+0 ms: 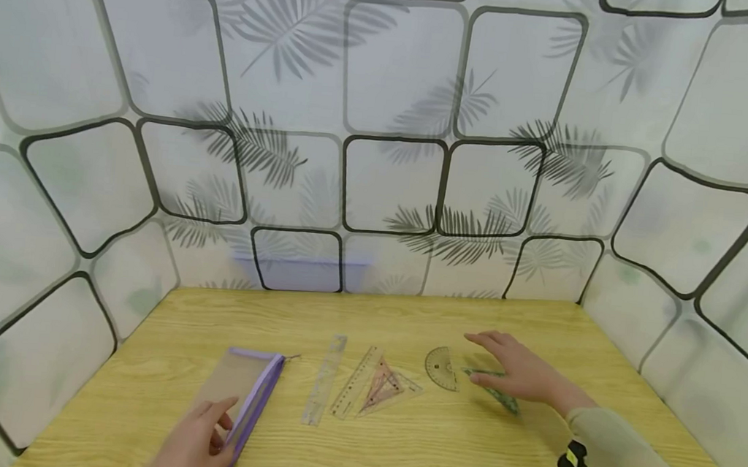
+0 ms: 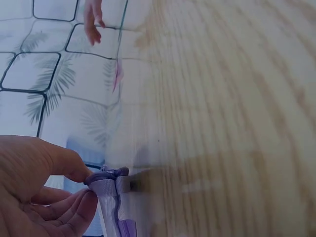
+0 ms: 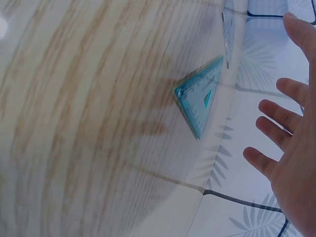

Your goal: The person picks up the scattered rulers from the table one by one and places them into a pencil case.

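Observation:
My left hand (image 1: 195,443) is at the near part of a clear zip pouch (image 1: 211,378) with purple edging, on the left of the table. In the left wrist view its thumb and fingers pinch the pouch's purple zip edge (image 2: 111,185). Over on the right, my right hand (image 1: 521,373) hovers with fingers spread above a green set square (image 1: 499,397). The right wrist view shows this set square (image 3: 200,98) whole, apart from the fingers. Just left of it lies a clear protractor (image 1: 442,367).
Mid-table lie a long clear ruler (image 1: 324,383), a shorter ruler (image 1: 356,382) and a pinkish set square (image 1: 383,388) overlapping a clear set square (image 1: 411,387). Patterned cloth walls (image 1: 391,183) enclose the wooden table (image 1: 396,455) at the back and sides. A small black box (image 1: 572,465) sits at the right sleeve.

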The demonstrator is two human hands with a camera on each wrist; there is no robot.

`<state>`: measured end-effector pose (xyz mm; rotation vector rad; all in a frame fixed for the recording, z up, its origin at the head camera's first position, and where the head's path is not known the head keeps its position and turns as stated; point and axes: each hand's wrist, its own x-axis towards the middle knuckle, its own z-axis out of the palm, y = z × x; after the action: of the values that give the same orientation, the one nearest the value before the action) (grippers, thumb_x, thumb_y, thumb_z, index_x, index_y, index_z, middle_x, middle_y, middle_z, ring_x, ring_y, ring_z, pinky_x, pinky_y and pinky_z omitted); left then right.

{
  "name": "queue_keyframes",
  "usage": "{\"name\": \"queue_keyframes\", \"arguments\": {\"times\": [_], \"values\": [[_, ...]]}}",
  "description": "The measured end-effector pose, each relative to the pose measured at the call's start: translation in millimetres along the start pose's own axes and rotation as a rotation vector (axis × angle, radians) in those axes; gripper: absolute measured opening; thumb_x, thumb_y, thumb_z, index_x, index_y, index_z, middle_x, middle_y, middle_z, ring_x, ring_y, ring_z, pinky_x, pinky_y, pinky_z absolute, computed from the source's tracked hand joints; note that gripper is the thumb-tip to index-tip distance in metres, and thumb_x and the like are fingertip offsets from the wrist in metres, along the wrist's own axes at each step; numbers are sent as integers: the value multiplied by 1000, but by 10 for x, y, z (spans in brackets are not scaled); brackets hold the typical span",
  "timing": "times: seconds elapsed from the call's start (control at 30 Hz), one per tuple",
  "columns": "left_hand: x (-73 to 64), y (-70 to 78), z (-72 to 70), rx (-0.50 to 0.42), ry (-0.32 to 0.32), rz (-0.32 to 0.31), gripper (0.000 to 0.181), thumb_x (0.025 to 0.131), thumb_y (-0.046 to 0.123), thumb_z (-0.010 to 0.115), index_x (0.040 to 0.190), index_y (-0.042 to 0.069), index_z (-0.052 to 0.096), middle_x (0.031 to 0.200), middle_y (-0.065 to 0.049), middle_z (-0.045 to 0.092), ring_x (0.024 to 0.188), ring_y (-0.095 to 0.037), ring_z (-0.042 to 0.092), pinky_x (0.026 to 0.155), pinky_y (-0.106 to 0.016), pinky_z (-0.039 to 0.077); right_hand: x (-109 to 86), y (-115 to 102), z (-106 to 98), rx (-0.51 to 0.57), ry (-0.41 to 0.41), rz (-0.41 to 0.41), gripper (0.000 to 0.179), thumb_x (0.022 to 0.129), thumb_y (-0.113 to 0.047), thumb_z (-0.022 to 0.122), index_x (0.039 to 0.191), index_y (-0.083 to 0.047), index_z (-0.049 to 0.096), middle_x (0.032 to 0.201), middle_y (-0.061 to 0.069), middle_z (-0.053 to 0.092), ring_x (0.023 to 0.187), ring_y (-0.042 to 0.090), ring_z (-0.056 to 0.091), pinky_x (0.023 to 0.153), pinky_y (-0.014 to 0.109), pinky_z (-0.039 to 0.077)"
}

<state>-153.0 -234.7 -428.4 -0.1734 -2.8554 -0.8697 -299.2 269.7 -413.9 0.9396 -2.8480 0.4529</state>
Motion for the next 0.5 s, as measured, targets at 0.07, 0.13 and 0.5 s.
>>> {"name": "queue_keyframes", "arguments": {"times": [0.07,0.13,0.5], "values": [[14,-25,-25,-16,-23,25,61,73,-2,77,129,-11,56,88,-1,62,63,4,52,57,-16,49,-9,13,6,-2,-1,4,71,93,-49,63,151,-15,40,147,18,47,132,43,47,102,65,45],[23,-45,-45,-20,-34,45,59,75,-3,75,129,-13,55,85,0,62,62,5,52,56,-16,49,-16,23,9,-4,-5,12,72,93,-51,62,151,-14,41,147,19,46,133,44,46,102,66,44],[35,-50,-89,63,-43,95,30,76,0,73,106,-4,74,72,5,57,62,5,42,54,-16,43,-44,44,19,-8,-27,28,74,94,-55,59,150,-9,41,148,20,45,134,45,45,104,65,43]]}}
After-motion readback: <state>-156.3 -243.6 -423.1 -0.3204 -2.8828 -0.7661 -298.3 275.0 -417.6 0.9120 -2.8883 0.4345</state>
